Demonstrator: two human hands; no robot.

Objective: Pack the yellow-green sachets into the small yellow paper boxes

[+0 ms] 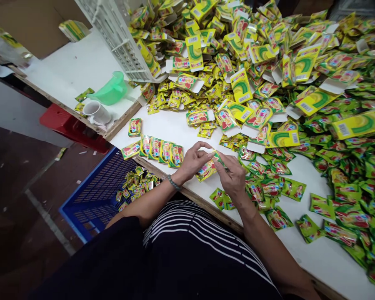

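Observation:
Near the table's front edge, my left hand [192,161] and my right hand [232,171] meet around a small yellow and green box [206,170]. The left thumb and fingers pinch its upper end, and the right fingers press the same end from the other side. Just left of my left hand, a row of several filled boxes [160,151] leans together on the white table [168,125]. Green sachets [270,185] lie loose beside my right hand. Beyond my hands is a pile of yellow boxes [243,85], some with open white flaps.
A blue crate [90,189] holding small packets stands below the table edge at the left. A white plastic basket [121,41] is tipped beside the pile. Further left are a white mug [96,112], a green scoop [111,89] and a red stool [70,127].

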